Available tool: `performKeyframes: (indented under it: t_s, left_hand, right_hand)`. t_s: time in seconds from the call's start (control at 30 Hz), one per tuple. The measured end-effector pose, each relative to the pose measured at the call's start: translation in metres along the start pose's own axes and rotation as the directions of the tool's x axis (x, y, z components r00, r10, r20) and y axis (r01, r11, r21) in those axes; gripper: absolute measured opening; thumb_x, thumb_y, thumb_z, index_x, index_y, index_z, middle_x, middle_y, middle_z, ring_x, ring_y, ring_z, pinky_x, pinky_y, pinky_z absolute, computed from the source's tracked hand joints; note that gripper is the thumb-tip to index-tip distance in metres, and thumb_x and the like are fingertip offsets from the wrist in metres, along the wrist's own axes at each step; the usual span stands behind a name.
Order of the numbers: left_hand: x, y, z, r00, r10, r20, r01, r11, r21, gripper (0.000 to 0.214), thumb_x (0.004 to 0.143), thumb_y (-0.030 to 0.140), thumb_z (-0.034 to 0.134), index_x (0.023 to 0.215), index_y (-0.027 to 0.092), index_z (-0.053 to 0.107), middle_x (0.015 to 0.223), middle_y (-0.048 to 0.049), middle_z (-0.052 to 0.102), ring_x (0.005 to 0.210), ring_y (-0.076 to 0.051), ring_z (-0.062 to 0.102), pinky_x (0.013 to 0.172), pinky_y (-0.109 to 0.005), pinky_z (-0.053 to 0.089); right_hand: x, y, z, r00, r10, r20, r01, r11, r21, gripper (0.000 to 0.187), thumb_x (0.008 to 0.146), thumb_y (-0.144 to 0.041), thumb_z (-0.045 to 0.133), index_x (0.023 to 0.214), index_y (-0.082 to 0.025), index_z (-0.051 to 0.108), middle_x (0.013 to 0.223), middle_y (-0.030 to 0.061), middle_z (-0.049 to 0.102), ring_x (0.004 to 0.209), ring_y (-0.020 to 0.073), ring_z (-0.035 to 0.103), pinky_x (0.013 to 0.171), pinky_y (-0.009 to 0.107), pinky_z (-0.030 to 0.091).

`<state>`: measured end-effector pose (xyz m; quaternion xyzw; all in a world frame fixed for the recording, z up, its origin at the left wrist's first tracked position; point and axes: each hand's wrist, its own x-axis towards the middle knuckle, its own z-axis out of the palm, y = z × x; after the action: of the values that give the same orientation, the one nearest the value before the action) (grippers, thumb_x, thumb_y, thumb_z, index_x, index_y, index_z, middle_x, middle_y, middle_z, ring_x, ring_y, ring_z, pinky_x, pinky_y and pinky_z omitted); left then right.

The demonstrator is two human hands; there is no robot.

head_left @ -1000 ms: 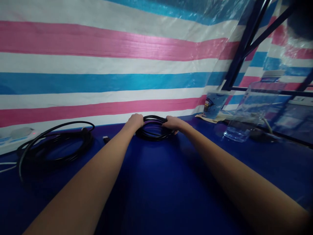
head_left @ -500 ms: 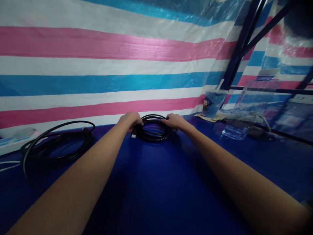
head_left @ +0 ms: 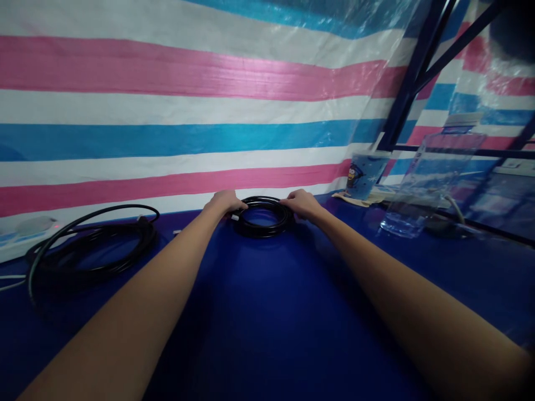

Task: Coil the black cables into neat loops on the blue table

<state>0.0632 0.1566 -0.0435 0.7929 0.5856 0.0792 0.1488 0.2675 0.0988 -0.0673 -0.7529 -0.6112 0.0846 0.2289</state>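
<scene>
A black cable lies wound in a round coil on the blue table, near the striped sheet. My left hand is closed on the coil's left side, its thumb on top and the other fingers mostly hidden. A small pale connector end shows just below that thumb. My right hand grips the right side of the same coil, thumb over the loops and fingertips out of sight behind it.
Another looser black cable coil lies at the left, by a white power strip. On the right stand a patterned cup and a large clear plastic bottle. A striped plastic sheet hangs behind the table.
The pale connector has moved up and right, from hanging beside the coil to lying against its loops under my left thumb. The coil looks slightly flatter, and both hands keep their places.
</scene>
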Motion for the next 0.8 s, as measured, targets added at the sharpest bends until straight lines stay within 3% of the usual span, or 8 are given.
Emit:
performKeyframes:
  t_s: [0.2, 0.33, 0.5, 0.6, 0.7, 0.8]
  left_hand:
    - [-0.013, -0.002, -0.002, 0.997, -0.051, 0.057, 0.052, 0.999, -0.016, 0.063, 0.078, 0.061, 0.044, 0.109, 0.009, 0.062, 0.078, -0.0157, 0.068, 0.055, -0.020, 0.060, 0.055, -0.031, 0.046]
    - [-0.029, -0.001, -0.015, 0.997, -0.062, -0.038, 0.064, 0.996, 0.069, 0.063, 0.083, 0.053, 0.034, 0.118, 0.007, 0.058, 0.088, -0.0208, 0.069, 0.061, -0.025, 0.063, 0.057, -0.034, 0.046]
    - [-0.090, -0.017, -0.042, 0.993, 0.012, -0.117, 0.017, 0.971, 0.240, 0.043, 0.079, 0.045, 0.042, 0.089, 0.012, 0.067, 0.076, -0.0169, 0.068, 0.062, -0.025, 0.061, 0.059, -0.033, 0.041]
    - [-0.140, -0.038, -0.047, 0.999, 0.019, -0.038, -0.005, 0.937, 0.350, 0.042, 0.078, 0.052, 0.044, 0.072, 0.016, 0.064, 0.067, -0.0124, 0.066, 0.057, -0.022, 0.058, 0.055, -0.031, 0.037]
    - [-0.177, -0.057, -0.030, 0.989, 0.027, 0.142, -0.075, 0.939, 0.337, 0.047, 0.074, 0.061, 0.046, 0.057, 0.018, 0.057, 0.057, -0.0086, 0.062, 0.051, -0.020, 0.055, 0.050, -0.030, 0.034]
    - [-0.189, -0.064, -0.004, 0.988, 0.046, 0.146, -0.061, 0.993, 0.101, 0.037, 0.077, 0.046, 0.045, 0.055, 0.018, 0.056, 0.054, -0.0056, 0.059, 0.048, -0.017, 0.054, 0.049, -0.028, 0.034]
  right_hand:
    - [-0.001, 0.000, -0.001, 0.998, 0.002, 0.061, -0.002, 1.000, -0.006, 0.036, 0.085, -0.041, 0.046, 0.083, -0.010, 0.066, 0.061, 0.0101, 0.063, 0.045, 0.0141, 0.054, 0.049, 0.026, 0.039]
    - [-0.004, -0.004, -0.007, 0.999, -0.020, 0.043, 0.023, 0.998, -0.063, 0.044, 0.087, -0.045, 0.042, 0.082, -0.009, 0.066, 0.060, 0.0127, 0.063, 0.049, 0.0181, 0.057, 0.052, 0.029, 0.041]
    - [-0.016, -0.019, -0.019, 0.981, -0.115, -0.154, 0.090, 0.983, -0.162, 0.036, 0.086, -0.035, 0.044, 0.092, -0.008, 0.067, 0.091, 0.0218, 0.067, 0.085, 0.0298, 0.063, 0.068, 0.035, 0.042]
    - [-0.035, -0.043, -0.022, 0.942, -0.215, -0.259, 0.168, 0.967, -0.191, 0.035, 0.088, -0.025, 0.036, 0.103, -0.009, 0.064, 0.105, 0.0212, 0.065, 0.098, 0.0300, 0.060, 0.075, 0.036, 0.041]
    - [-0.065, -0.079, -0.011, 0.912, -0.391, -0.128, 0.369, 0.915, -0.162, 0.036, 0.090, -0.023, 0.032, 0.102, -0.009, 0.063, 0.104, 0.0202, 0.066, 0.096, 0.0275, 0.060, 0.077, 0.035, 0.042]
    - [-0.094, -0.120, 0.015, 0.856, -0.488, 0.168, 0.506, 0.859, -0.082, 0.037, 0.085, -0.043, 0.047, 0.073, -0.012, 0.064, 0.077, 0.0139, 0.068, 0.069, 0.0203, 0.063, 0.063, 0.028, 0.046]
